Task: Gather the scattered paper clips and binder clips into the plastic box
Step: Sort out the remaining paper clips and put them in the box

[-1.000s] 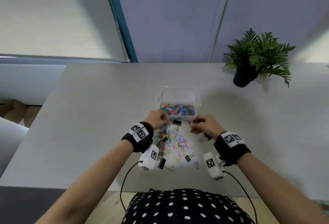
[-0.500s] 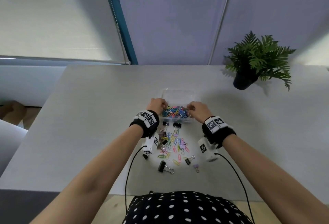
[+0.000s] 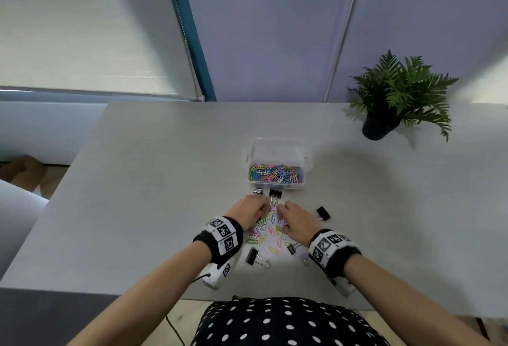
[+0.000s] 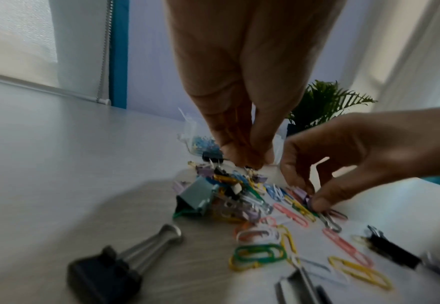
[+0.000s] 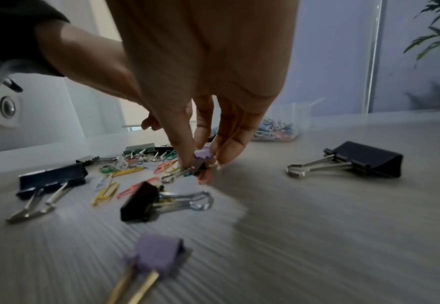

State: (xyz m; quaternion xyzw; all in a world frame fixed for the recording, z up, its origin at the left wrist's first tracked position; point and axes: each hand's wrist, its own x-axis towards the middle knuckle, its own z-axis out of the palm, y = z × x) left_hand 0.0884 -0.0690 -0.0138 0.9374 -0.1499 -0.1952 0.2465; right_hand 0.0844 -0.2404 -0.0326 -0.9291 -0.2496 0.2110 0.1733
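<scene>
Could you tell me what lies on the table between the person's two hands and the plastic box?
In the head view, two binder clips, silver and black, beside the plastic box.

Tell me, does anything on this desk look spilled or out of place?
Yes: coloured paper clips and binder clips lie strewn on the table just in front of the plastic box, instead of inside it. Nothing looks damaged.

A pale grey wood-grain desk (image 3: 154, 181) is seen. Multicoloured paper clips (image 3: 276, 174) are held in the clear plastic box (image 3: 277, 148); beside it, black binder clips (image 3: 275, 193) and lilac ones (image 5: 159, 254) are scattered. Black-and-white square-patterned wristbands (image 3: 224, 234) are worn.
</scene>
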